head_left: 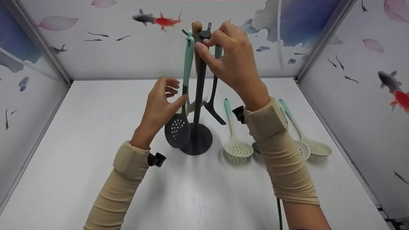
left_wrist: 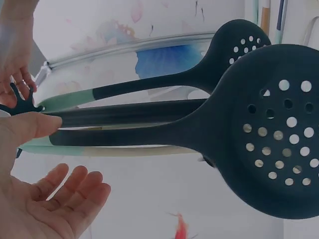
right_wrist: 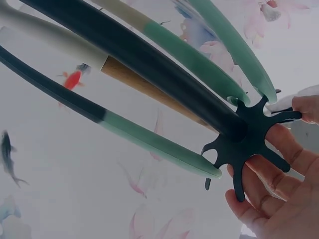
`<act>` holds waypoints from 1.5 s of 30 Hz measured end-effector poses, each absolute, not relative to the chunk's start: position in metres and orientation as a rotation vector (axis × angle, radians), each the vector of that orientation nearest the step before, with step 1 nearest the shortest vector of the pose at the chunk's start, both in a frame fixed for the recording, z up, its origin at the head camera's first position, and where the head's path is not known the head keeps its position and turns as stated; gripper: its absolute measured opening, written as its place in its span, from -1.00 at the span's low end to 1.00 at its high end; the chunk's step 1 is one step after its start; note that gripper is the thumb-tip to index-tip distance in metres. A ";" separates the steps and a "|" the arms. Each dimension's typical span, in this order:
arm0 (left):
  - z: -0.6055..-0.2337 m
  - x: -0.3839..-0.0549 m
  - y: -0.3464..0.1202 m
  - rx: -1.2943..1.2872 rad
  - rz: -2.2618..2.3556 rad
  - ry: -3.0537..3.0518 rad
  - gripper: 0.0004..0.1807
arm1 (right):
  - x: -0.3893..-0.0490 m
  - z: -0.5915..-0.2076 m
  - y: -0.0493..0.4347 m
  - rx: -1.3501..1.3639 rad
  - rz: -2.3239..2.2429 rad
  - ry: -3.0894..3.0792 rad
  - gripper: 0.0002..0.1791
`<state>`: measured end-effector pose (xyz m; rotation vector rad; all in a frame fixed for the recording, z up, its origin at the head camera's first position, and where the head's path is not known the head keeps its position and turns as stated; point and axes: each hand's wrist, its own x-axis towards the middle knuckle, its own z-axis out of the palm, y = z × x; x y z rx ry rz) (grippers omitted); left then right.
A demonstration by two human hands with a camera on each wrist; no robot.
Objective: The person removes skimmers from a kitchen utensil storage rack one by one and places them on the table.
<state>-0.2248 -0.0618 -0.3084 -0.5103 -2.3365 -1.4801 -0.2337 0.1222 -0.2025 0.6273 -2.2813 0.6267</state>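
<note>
A black utensil stand [head_left: 199,95] rises from a round base, with a hooked top [right_wrist: 249,134]. My right hand [head_left: 233,54] is at that top, its thumb and index finger pinching one of the hooks. From the stand's left side hangs a black skimmer [head_left: 177,129] with a mint handle. My left hand [head_left: 163,103] is beside it, fingers loosely bent and apart, thumb tip at the skimmer's shaft. Another dark perforated utensil [left_wrist: 229,50] with a mint handle hangs on the far side. A wooden handle [right_wrist: 149,89] and a cream-and-mint one [right_wrist: 179,50] hang there too.
Right of the stand, a cream skimmer [head_left: 238,148] with a mint handle lies on the white table [head_left: 96,127]. Farther right lies a similar one [head_left: 319,149]. Between them, a cream utensil [head_left: 304,150] and a dark one are partly hidden by my right forearm. Printed panels [head_left: 105,57] enclose the table.
</note>
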 end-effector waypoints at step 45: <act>-0.385 -0.257 -0.117 -0.019 -1.519 -2.272 -0.75 | -0.239 -0.210 0.121 0.673 0.554 -2.137 -0.57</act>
